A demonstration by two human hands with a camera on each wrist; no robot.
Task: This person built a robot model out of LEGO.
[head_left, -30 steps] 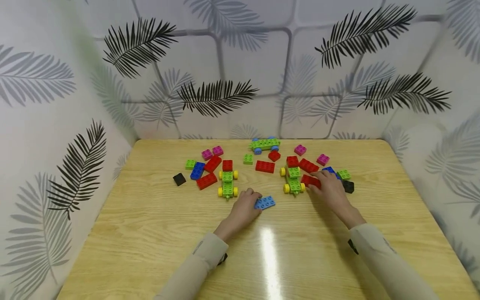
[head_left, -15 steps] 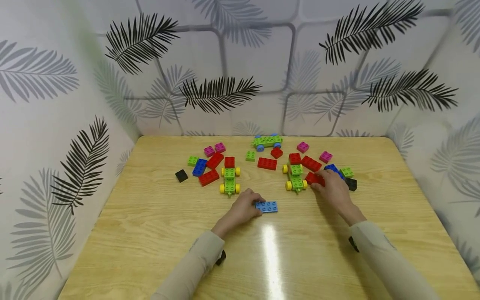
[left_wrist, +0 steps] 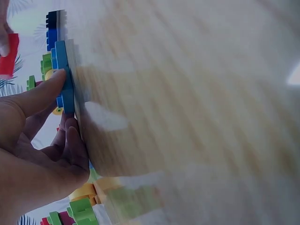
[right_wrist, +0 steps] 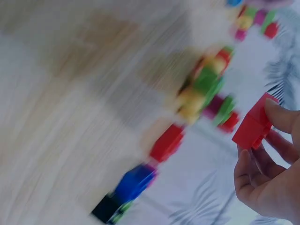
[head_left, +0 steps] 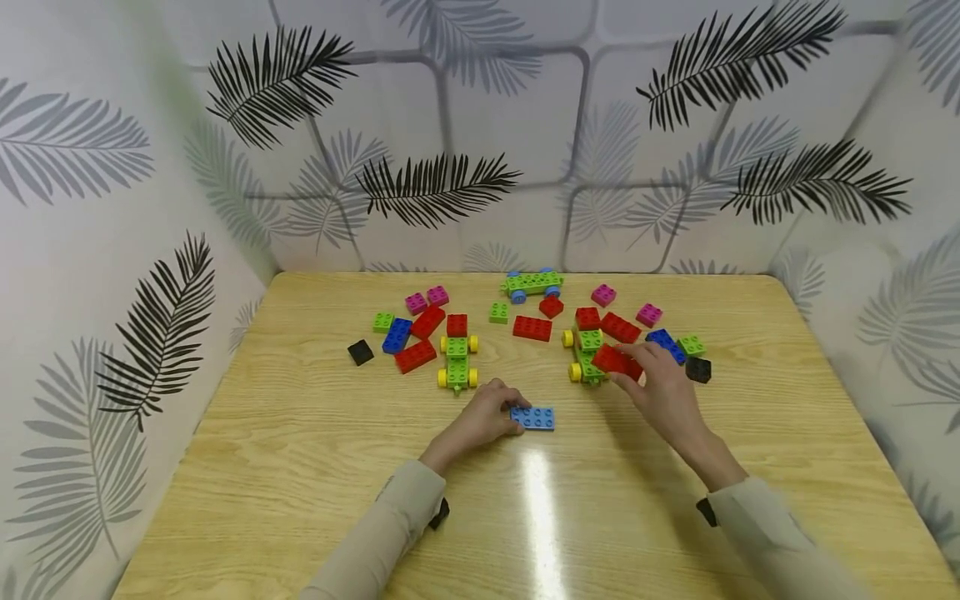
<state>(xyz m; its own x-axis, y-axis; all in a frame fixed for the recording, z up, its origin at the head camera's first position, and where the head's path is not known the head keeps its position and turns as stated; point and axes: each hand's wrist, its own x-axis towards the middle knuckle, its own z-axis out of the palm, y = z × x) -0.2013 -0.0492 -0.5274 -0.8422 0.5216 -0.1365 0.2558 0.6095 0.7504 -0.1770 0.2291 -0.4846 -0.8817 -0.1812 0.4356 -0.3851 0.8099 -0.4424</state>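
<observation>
My left hand point(head_left: 486, 412) pinches the left end of a light blue eight-stud brick point(head_left: 536, 418), which lies flat on the table. In the left wrist view, the thumb presses on the side of this brick point(left_wrist: 69, 93) and fingers curl behind it. Raised off the table, a red brick point(head_left: 617, 362) is held between the thumb and fingers of my right hand point(head_left: 666, 387). From the head it partly covers the right-hand green car point(head_left: 591, 340) with yellow wheels. The right wrist view has the red brick point(right_wrist: 253, 124) tilted, studs toward the palm.
A second green car point(head_left: 457, 372) with yellow wheels stands left of centre. A green base with blue wheels point(head_left: 531, 283) is at the back edge. Loose bricks lie on both sides, including a dark blue brick point(head_left: 397, 336) and a black brick point(head_left: 698, 370).
My right hand has taken hold of the red brick and lifted it from beside the right car, moving slightly left. The light blue brick has turned to lie straighter in my left hand.
</observation>
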